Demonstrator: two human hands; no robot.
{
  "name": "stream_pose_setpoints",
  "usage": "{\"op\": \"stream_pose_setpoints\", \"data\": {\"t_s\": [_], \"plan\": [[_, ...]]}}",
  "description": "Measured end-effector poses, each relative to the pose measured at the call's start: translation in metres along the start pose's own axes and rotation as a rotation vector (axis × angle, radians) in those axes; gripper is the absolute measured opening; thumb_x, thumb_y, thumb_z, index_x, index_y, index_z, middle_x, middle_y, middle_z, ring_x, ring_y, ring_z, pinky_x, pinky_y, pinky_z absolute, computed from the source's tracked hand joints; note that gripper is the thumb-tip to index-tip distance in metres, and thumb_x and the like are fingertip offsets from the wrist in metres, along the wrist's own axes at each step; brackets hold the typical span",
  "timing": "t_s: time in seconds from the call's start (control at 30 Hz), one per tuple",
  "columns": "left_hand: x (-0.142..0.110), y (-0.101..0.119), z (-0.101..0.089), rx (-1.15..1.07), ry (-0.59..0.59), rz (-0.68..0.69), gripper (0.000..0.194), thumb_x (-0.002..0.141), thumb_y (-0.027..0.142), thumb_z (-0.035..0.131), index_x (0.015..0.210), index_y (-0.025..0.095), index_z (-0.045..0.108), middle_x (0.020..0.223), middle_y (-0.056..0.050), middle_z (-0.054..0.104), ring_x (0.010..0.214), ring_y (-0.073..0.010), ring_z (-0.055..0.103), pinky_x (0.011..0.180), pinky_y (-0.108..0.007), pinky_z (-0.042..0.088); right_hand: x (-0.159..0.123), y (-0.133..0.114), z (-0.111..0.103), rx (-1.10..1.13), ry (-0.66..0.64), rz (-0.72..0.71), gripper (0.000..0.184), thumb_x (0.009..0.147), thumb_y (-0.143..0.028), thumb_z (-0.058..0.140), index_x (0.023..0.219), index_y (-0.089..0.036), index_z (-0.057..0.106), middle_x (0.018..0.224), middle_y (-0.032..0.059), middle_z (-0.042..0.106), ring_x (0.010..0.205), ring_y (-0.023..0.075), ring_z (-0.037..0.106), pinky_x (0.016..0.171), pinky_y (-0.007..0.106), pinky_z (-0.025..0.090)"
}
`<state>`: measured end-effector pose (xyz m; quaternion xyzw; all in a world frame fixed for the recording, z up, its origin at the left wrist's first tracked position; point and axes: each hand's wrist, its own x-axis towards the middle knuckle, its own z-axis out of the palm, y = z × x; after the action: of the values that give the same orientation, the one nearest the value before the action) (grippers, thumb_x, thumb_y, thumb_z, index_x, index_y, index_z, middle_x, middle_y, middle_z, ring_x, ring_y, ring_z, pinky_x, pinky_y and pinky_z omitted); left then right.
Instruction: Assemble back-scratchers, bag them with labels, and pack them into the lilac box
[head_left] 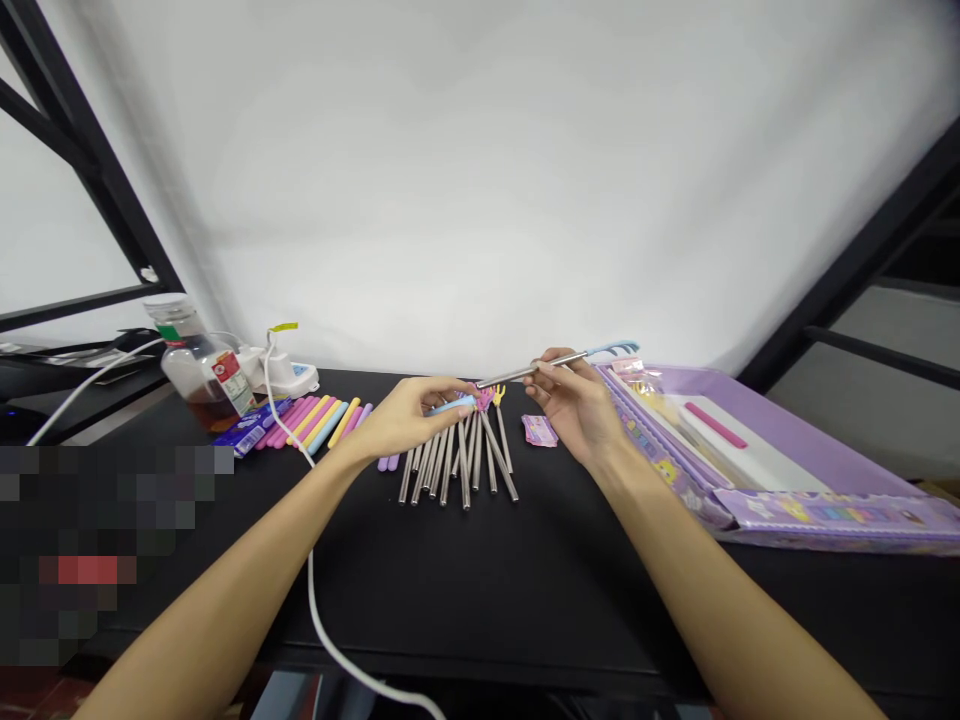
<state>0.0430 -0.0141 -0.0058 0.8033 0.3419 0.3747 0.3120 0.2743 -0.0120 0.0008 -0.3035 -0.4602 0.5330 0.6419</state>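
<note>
At far left, a plastic bottle (196, 368) of brown liquid stands behind pastel sticks (311, 422) on our black table (525, 600). Our left hand (405, 420), palm down, pinches a pale blue piece (454, 405) above a fan of metal rods (457, 465). Our right hand (570, 400), fingers curled, is clamped on a metal rod (525, 370) held above the table, its long axis nearly level, with its blue forked end (619, 349) pointing right and slightly up, over a lilac box (757, 440).
</note>
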Motion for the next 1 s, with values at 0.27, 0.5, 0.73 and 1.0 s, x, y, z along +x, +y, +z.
{"op": "stream_pose_setpoints", "data": {"t_s": [0.27, 0.5, 0.73, 1.0], "plan": [[0.0, 0.0, 0.002, -0.006, 0.062, -0.003, 0.036, 0.091, 0.044, 0.064, 0.115, 0.019, 0.074, 0.112, -0.007, 0.076, 0.102, -0.0214, 0.07, 0.09, -0.03, 0.055, 0.0, 0.0, -0.005, 0.045, -0.067, -0.012, 0.015, 0.071, -0.026, 0.071, 0.063, -0.021, 0.06, 0.074, 0.0009, 0.062, 0.064, 0.0129, 0.059, 0.061, 0.026, 0.049], [-0.002, -0.002, 0.004, -0.028, 0.1, -0.035, 0.033, 0.081, 0.041, 0.076, 0.101, 0.016, 0.079, 0.096, -0.007, 0.079, 0.088, -0.0214, 0.074, 0.078, -0.028, 0.06, 0.002, 0.0, -0.007, -0.161, -0.059, -0.003, 0.05, 0.084, -0.06, 0.057, 0.054, -0.021, 0.055, 0.066, 0.0036, 0.06, 0.052, 0.0136, 0.054, 0.054, 0.029, 0.044], [-0.004, -0.005, 0.005, -0.018, 0.102, -0.044, 0.028, 0.08, 0.039, 0.076, 0.094, 0.015, 0.08, 0.08, -0.007, 0.078, 0.069, -0.0172, 0.072, 0.064, -0.025, 0.058, 0.0, 0.009, -0.008, -0.28, -0.085, -0.052, 0.059, 0.086, -0.056, 0.052, 0.04, -0.022, 0.04, 0.044, 0.0028, 0.046, 0.041, 0.0117, 0.041, 0.042, 0.028, 0.028], [-0.005, -0.003, 0.01, -0.031, 0.104, -0.041, 0.028, 0.079, 0.039, 0.076, 0.089, 0.013, 0.078, 0.071, -0.007, 0.075, 0.059, -0.015, 0.068, 0.056, -0.024, 0.054, -0.006, 0.017, 0.001, -0.286, -0.141, -0.012, 0.056, 0.084, -0.061, 0.051, 0.045, -0.024, 0.036, 0.045, 0.0017, 0.045, 0.041, 0.0119, 0.039, 0.041, 0.028, 0.028]]}}
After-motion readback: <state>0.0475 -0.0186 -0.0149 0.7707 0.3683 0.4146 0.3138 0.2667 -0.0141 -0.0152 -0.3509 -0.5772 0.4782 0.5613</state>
